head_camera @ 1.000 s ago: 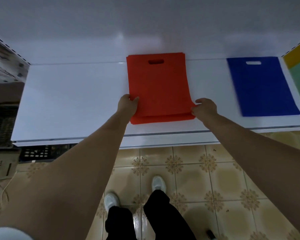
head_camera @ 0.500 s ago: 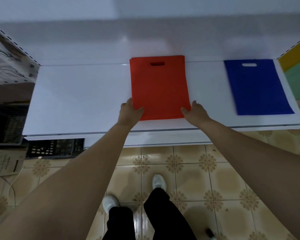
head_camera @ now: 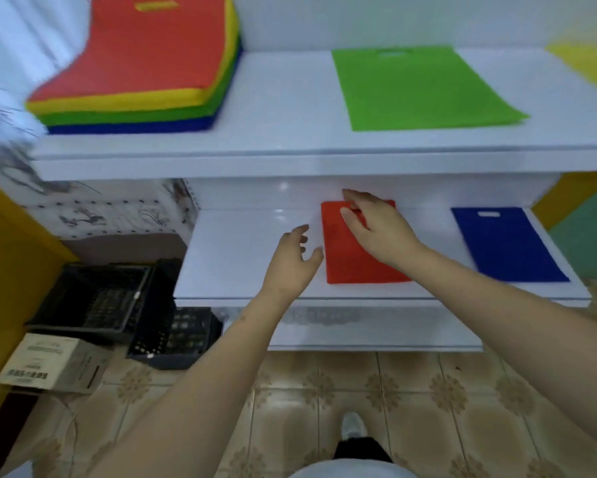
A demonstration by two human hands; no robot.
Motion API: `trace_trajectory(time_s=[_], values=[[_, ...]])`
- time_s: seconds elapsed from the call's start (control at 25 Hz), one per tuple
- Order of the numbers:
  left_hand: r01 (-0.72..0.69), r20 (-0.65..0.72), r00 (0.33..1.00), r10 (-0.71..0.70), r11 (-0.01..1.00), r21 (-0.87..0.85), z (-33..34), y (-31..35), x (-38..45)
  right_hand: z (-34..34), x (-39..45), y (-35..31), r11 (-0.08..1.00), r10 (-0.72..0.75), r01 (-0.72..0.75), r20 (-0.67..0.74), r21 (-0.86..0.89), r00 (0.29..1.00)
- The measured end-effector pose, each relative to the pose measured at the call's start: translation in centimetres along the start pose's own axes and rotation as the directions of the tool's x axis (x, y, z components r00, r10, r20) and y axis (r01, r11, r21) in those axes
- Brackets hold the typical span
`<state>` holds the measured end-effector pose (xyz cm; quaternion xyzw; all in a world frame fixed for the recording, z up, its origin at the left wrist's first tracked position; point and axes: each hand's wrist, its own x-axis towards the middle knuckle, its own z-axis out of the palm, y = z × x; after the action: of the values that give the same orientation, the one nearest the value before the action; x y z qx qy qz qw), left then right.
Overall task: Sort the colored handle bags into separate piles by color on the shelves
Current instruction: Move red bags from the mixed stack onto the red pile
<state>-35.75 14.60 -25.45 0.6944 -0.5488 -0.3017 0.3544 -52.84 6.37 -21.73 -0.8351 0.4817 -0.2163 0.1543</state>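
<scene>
A red bag lies flat in the middle of the lower shelf. My right hand hovers over its upper part with fingers spread and holds nothing. Just left of the bag's edge is my left hand, open, fingers relaxed. To the right on the same shelf lies a blue bag. On the upper shelf a mixed stack sits at the left, red on top, then yellow, green and blue. A green bag lies in the middle and a yellow bag at the right edge.
Two black crates and a cardboard box stand on the tiled floor at the lower left. A yellow wall is at the far left. My shoe shows at the bottom.
My view has tilted up, so the upper shelf now shows. Both hands have let go of the red bag's near corners; my right hand has moved up over the bag.
</scene>
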Motion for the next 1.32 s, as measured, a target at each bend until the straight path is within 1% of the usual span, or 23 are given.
trace_trajectory(time_s=[0.08,0.2,0.28,0.36,0.44,0.48,0.6,0.68,0.72,0.8,0.84,0.92,0.96,1.04,1.08,1.16,1.24,1.32], values=[[-0.068,-0.053,0.996,0.069,0.997,0.023,-4.7,0.5,-2.4,-1.7,0.0,-5.9,0.994,-0.110,0.110,-0.034,0.020,0.993],[-0.132,-0.150,0.979,0.140,0.989,0.061,-11.6,1.0,-5.6,-3.2,0.4,-14.1,0.957,-0.287,0.290,-0.117,0.004,0.951],[-0.162,-0.232,0.956,0.180,0.982,0.092,-15.9,1.7,-7.3,-4.1,1.2,-18.5,0.941,-0.334,0.338,-0.204,-0.017,0.920],[-0.205,-0.345,0.911,0.228,0.974,0.101,-19.7,3.1,-8.0,-5.1,2.7,-21.7,0.934,-0.341,0.358,-0.298,0.003,0.891],[-0.246,-0.476,0.840,0.260,0.965,0.093,-23.0,4.6,-7.7,-6.1,5.2,-23.7,0.927,-0.352,0.376,-0.350,0.002,0.868],[-0.258,-0.539,0.798,0.268,0.961,0.096,-24.7,5.2,-7.1,-6.6,6.9,-24.4,0.929,-0.348,0.371,-0.354,-0.003,0.868],[-0.247,-0.646,0.705,0.292,0.955,0.163,-28.5,6.0,-4.0,-7.7,12.3,-24.9,0.957,-0.285,0.289,-0.312,-0.033,0.906],[-0.220,-0.684,0.656,0.319,0.948,0.231,-30.3,5.5,-0.8,-7.9,16.4,-24.1,0.970,-0.242,0.228,-0.276,-0.084,0.930],[-0.185,-0.697,0.645,0.314,0.949,0.256,-31.0,5.2,0.9,-7.9,18.3,-23.6,0.971,-0.230,0.207,-0.251,-0.116,0.940],[-0.083,-0.706,0.651,0.278,0.951,0.299,-32.3,4.8,4.6,-7.7,22.5,-22.3,0.958,-0.243,0.201,-0.205,-0.206,0.948],[-0.018,-0.695,0.675,0.250,0.946,0.322,-32.9,4.7,6.2,-7.5,24.5,-21.6,0.946,-0.254,0.202,-0.192,-0.253,0.948],[0.137,-0.631,0.762,0.146,0.916,0.378,-34.2,4.2,9.5,-7.0,29.0,-20.4,0.931,-0.250,0.187,-0.174,-0.313,0.953],[0.213,-0.578,0.812,0.081,0.881,0.422,-34.6,3.6,10.8,-6.6,30.9,-19.9,0.928,-0.236,0.175,-0.156,-0.330,0.959],[0.311,-0.478,0.878,-0.030,0.796,0.520,-34.9,2.0,12.6,-5.6,34.3,-18.7,0.926,-0.203,0.150,-0.121,-0.347,0.972],[0.332,-0.441,0.895,-0.072,0.767,0.549,-34.9,1.4,13.4,-5.0,35.8,-18.1,0.921,-0.195,0.147,-0.102,-0.362,0.975],[0.354,-0.411,0.905,-0.113,0.736,0.578,-34.7,0.6,14.2,-3.3,37.6,-17.3,0.881,-0.253,0.196,-0.078,-0.430,0.964],[0.358,-0.405,0.908,-0.109,0.704,0.613,-34.8,1.0,14.5,-1.6,38.5,-17.2,0.848,-0.325,0.246,-0.093,-0.470,0.941],[0.340,-0.385,0.919,-0.080,0.654,0.675,-34.8,1.7,14.8,-0.7,38.8,-17.5,0.846,-0.357,0.273,-0.107,-0.458,0.928]])
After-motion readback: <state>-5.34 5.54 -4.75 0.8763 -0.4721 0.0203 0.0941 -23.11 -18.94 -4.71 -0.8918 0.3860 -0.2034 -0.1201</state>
